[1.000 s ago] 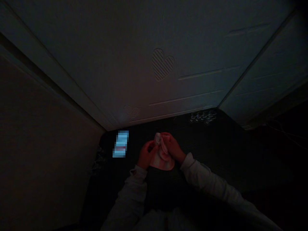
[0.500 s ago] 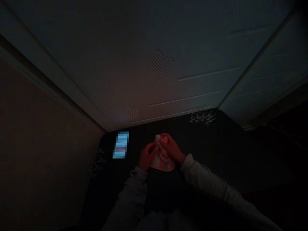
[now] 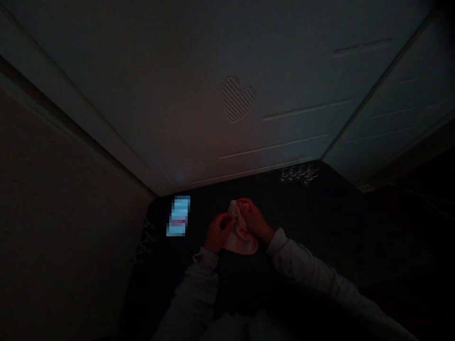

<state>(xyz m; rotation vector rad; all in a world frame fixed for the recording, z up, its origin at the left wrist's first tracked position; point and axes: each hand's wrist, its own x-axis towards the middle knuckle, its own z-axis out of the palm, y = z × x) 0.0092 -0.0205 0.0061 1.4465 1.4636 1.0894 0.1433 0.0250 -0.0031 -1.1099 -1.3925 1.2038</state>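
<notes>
The room is very dark. My left hand (image 3: 216, 232) and my right hand (image 3: 255, 220) meet over a small pale pink-and-white piece of cloth (image 3: 239, 233) held above a dark surface (image 3: 320, 222). Both hands have their fingers closed on the cloth's upper end, the right hand at its top, the left hand at its left edge. Whether it is a sock or some other small garment cannot be made out. Pale long sleeves cover both my forearms.
A lit phone screen (image 3: 178, 216) lies on the dark surface left of my hands. A cluster of small clear glassy things (image 3: 299, 173) sits at the far edge. A white panel with heart shapes (image 3: 238, 98) rises behind, and a plain wall stands at left.
My hands have stayed over the same spot; the fingers shift slightly on the cloth's top, and the left hand has come a little closer to the right.
</notes>
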